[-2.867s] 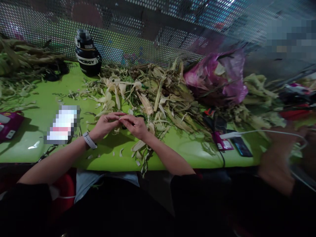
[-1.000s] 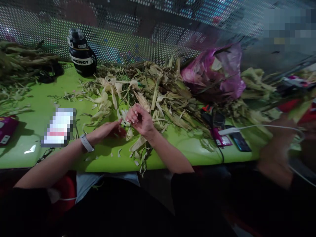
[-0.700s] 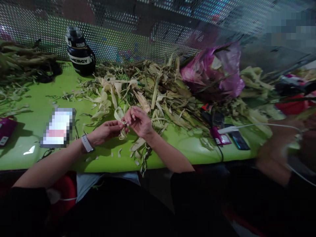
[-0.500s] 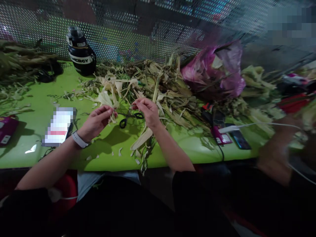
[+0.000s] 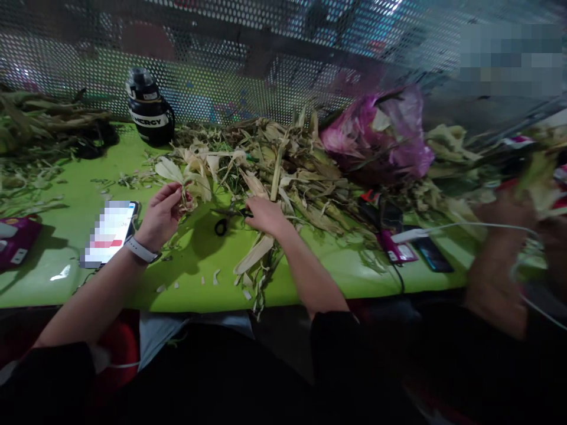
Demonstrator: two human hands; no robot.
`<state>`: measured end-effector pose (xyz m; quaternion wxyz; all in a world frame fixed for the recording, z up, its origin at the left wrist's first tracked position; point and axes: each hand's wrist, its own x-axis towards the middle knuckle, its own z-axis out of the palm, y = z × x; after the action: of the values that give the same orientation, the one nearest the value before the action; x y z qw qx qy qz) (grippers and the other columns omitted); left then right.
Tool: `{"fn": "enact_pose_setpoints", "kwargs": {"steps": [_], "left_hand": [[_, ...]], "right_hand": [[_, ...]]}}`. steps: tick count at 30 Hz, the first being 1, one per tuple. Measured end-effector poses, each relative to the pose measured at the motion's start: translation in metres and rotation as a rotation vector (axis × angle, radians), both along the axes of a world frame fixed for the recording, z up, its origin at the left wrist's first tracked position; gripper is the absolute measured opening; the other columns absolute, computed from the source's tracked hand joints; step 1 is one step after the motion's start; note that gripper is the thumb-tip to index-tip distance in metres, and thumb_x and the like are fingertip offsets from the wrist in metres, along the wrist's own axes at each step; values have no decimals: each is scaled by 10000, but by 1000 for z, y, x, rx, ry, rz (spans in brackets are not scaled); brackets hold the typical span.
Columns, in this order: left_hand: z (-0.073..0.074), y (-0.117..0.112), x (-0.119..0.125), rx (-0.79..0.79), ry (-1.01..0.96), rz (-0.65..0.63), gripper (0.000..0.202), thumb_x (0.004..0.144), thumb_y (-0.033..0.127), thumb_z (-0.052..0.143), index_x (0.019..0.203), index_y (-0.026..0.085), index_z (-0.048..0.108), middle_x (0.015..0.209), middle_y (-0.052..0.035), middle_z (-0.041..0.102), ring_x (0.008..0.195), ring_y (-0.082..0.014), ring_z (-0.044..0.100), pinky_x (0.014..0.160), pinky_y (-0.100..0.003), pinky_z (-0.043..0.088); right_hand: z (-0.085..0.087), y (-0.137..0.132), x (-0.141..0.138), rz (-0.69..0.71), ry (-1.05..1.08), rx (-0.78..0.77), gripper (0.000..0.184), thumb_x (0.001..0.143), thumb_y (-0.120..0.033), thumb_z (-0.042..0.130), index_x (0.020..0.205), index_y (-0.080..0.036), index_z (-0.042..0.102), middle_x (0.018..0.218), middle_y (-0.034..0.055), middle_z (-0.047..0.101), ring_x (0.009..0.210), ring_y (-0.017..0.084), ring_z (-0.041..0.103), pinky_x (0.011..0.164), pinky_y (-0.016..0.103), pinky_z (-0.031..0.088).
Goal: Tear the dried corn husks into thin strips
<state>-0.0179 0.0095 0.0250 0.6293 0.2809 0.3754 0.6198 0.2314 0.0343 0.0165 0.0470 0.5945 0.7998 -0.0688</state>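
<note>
My left hand (image 5: 162, 213), with a white watch on the wrist, is closed on a small bunch of pale husk leaves (image 5: 186, 180) held above the green table (image 5: 66, 248). My right hand (image 5: 264, 213) rests on the table with its fingers curled on the handle end of black scissors (image 5: 225, 221). The scissors lie flat between my two hands. Behind both hands lies a big heap of dried husks and stalks (image 5: 287, 165).
A phone (image 5: 110, 232) lies left of my left hand. A black bottle (image 5: 149, 115) stands at the back by a perforated metal screen. A pink plastic bag (image 5: 376, 139) sits at right. Another person's arm (image 5: 496, 283), phones and a white cable (image 5: 443, 227) are at right.
My hands were together working a husk piece, then drew apart. The left carried the husk bunch up and left; the right dropped onto the scissors on the table.
</note>
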Motion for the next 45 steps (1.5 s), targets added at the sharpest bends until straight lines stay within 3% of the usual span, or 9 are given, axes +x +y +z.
{"fn": "enact_pose_setpoints", "kwargs": {"steps": [3, 6, 11, 15, 21, 29, 35, 38, 45], "left_hand": [[0, 0, 0, -17, -3, 7, 97, 782, 71, 676, 804, 161, 651, 717, 9, 671, 628, -78, 647, 490, -140, 453], [-5, 2, 1, -42, -12, 20, 65, 803, 111, 683, 828, 170, 672, 735, 8, 684, 638, -70, 651, 490, -129, 443], [-15, 3, -1, -28, -50, 13, 93, 794, 179, 744, 883, 184, 717, 816, -3, 730, 684, -83, 668, 550, -153, 510], [-11, 0, -1, -62, -64, -25, 106, 785, 149, 747, 883, 169, 714, 844, -7, 735, 693, -89, 673, 557, -161, 531], [-8, -2, -3, -98, -58, -26, 176, 752, 140, 769, 895, 171, 671, 826, 16, 707, 700, -83, 676, 605, -172, 552], [0, -5, 0, -103, -83, -74, 97, 809, 87, 645, 831, 171, 601, 772, 1, 694, 675, -91, 667, 571, -168, 528], [-8, -6, 4, -184, -2, -146, 91, 791, 171, 672, 810, 175, 583, 773, 3, 706, 576, -83, 636, 485, -161, 491], [-13, -7, 4, -93, 35, -195, 182, 812, 313, 713, 901, 177, 632, 823, 7, 702, 602, -70, 623, 504, -151, 493], [-26, -8, 5, 101, 304, -256, 348, 738, 270, 809, 1020, 187, 624, 915, 12, 684, 757, -63, 629, 653, -141, 499]], "right_hand": [[-7, 6, -1, 5, -16, 1, 284, 825, -223, 579, 1102, -162, 598, 1234, 162, 632, 1081, 300, 631, 768, 361, 504], [-9, 9, -1, 24, -35, -13, 221, 829, -207, 587, 1044, -176, 625, 1136, 140, 677, 1026, 287, 654, 742, 348, 503], [8, -6, 1, 17, -79, 45, 226, 829, -100, 541, 1014, -159, 657, 1098, 156, 679, 951, 276, 659, 691, 336, 475], [24, -27, 1, 4, -84, 378, 349, 889, -27, 373, 1023, -157, 668, 1074, 155, 664, 908, 236, 632, 709, 333, 442], [22, -21, 8, -70, 143, 816, 359, 1003, -212, 323, 1061, -199, 677, 1071, 113, 675, 941, 222, 604, 814, 349, 422], [15, -14, 7, -223, 301, 817, 316, 1000, -245, 370, 1096, -173, 662, 1125, 144, 642, 993, 213, 632, 842, 316, 465], [0, -17, -10, -96, 465, 734, 278, 987, -318, 420, 1045, -186, 658, 1069, 122, 665, 990, 193, 645, 786, 276, 499], [-5, -19, -15, -69, 455, 699, 285, 989, -319, 416, 1044, -186, 662, 1075, 123, 668, 989, 195, 650, 795, 278, 497], [-9, -18, -20, 7, 504, 743, 230, 970, -302, 462, 1013, -177, 650, 1030, 121, 671, 806, 166, 667, 709, 279, 521]]}}
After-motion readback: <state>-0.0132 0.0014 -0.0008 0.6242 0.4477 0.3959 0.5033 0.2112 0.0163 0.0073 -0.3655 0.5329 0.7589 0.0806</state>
